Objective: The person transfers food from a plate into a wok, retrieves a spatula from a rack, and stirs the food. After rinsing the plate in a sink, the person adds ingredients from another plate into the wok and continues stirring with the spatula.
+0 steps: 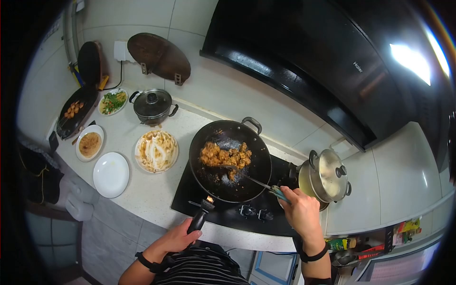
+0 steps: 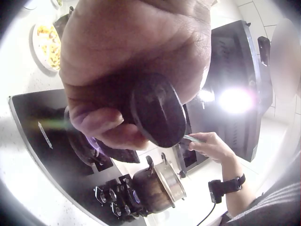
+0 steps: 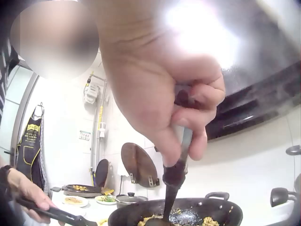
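A black wok (image 1: 261,166) stands on the black cooktop (image 1: 183,199), with browned chunks of food (image 1: 213,154) in it. My left hand (image 1: 178,237) grips the wok's black handle (image 1: 198,221); the rounded handle end (image 2: 160,110) fills the middle of the left wrist view. My right hand (image 1: 304,213) holds a spatula (image 1: 259,183) by its pale teal handle, fingers curled round it in the right wrist view. The spatula slants down into the wok, its dark head among the food. That head is partly hidden by the wok's rim in the right wrist view.
Right of the wok is a steel pot (image 1: 332,175) with a glass lid. Left along the counter (image 1: 142,199) stand a sauce-smeared plate (image 1: 175,154), a white plate (image 1: 111,175), other dishes of food and a lidded pot (image 1: 154,107). A range hood (image 1: 285,71) hangs above.
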A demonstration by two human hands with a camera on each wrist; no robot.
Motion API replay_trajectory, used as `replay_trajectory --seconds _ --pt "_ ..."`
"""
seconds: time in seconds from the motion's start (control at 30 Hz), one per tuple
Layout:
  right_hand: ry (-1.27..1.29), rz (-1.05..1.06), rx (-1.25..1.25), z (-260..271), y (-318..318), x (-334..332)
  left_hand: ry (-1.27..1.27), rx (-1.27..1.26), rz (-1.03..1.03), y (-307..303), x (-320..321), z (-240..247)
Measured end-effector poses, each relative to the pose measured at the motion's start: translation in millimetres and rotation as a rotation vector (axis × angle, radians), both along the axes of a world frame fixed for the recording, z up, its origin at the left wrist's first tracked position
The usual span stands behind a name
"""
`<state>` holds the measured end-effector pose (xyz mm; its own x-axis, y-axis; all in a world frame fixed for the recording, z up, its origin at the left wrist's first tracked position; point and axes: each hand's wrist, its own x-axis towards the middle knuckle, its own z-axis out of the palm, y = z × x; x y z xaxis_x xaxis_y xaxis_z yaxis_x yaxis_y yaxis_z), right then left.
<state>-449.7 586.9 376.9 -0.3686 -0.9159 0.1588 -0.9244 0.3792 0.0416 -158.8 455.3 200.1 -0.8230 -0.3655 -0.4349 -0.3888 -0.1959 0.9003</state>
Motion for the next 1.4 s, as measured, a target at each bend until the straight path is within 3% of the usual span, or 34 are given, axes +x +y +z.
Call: replay_trajectory --seconds 0.13,0.23,0.37,0.5,0.77,0.87,0.97,1.1,1.4 --pt "-0.202 0.01 -0.083 21.8 2.7 -2.9 0.026 0.046 -0.005 -1.3 -0.2 1.0" --pt "-0.32 -0.078 -0.001 48.4 -6.1 -0.6 0.036 0.029 0.001 0.5 -0.4 -5.7" --pt "-0.339 -0.117 0.154 38.1 -48.5 -5.6 0.043 0.028 0.008 -0.2 -1.2 1.9" --pt "-0.295 -0.232 0.151 7.7 -83.9 -36.6 0.037 0.011 -0.002 -0.6 0.0 2.8" --pt "-0.427 -0.391 0.163 3.1 -72.1 -94.7 0.026 -0.034 0.002 -3.5 2.5 -7.9" --pt "-0.544 -0.323 -0.03 27.2 -55.3 -86.5 0.007 -0.032 -0.011 -5.1 3.0 -6.4" --pt "-0.262 -0.223 -0.095 31.9 -49.0 -72.4 0.008 -0.022 -0.019 -4.3 1.5 -6.9" --pt "0.034 0.013 -0.167 -12.5 -54.6 -57.5 0.026 -0.007 -0.026 -2.9 0.4 -12.5" --pt "-0.004 0.05 -0.217 -15.2 -39.7 -38.8 0.045 0.052 -0.001 -0.9 -0.3 -15.2"
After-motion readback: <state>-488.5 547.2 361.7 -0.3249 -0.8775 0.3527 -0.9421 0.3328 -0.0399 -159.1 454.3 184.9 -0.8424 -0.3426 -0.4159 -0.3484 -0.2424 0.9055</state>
